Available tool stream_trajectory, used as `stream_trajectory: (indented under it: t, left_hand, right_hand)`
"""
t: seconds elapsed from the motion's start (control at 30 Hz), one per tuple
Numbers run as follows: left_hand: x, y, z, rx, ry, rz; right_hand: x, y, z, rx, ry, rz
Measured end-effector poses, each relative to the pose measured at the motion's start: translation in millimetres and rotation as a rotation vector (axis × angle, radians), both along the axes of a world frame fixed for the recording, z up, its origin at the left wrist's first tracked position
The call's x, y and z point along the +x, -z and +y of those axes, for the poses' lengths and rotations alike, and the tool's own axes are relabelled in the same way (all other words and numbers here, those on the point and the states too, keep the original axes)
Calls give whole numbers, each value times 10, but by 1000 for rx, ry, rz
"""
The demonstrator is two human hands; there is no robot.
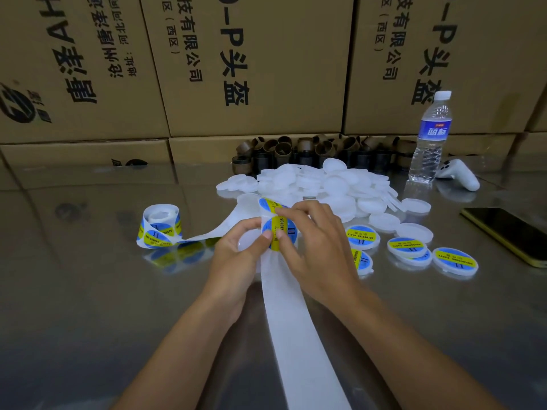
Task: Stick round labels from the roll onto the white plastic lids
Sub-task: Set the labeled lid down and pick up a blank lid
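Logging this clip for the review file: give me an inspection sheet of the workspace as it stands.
Surface: shiny metal table.
Job's things: label roll left of the hands; backing strip runs from it to the hands and on toward the viewer; pile of white lids behind; labelled lids to the right.
Clutter: water bottle, white controller and phone at right; brown cores behind the pile.
Grippers: left hand holds a lid; right hand pinches a label over it.
Cables: nothing seen.
Surroundings: stacked cartons behind the table.
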State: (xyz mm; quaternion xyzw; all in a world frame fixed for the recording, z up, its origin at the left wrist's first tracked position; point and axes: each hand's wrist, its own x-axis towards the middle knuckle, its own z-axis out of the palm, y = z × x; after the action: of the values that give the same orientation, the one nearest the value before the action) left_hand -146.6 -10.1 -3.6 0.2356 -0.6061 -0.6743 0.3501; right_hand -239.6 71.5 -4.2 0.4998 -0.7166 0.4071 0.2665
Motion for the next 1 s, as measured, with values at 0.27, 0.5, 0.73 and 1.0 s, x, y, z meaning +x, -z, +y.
stream_trajectory:
  t: [0.27,0.5,0.73,1.0]
  left_hand:
    - [7,11,-4,2,57,25]
    - [-8,31,-19,11,67,19]
    - [-17,30,-17,36,55,2]
    - [-27,12,-14,63,57,3]
  right_hand:
    - [-50,0,13,-61,0,7]
    - [-61,-20,21,-89,-44,-34]
    - [-53,-25,15,-131,-27,-1]
    - [-63,-20,14,-139,1,72]
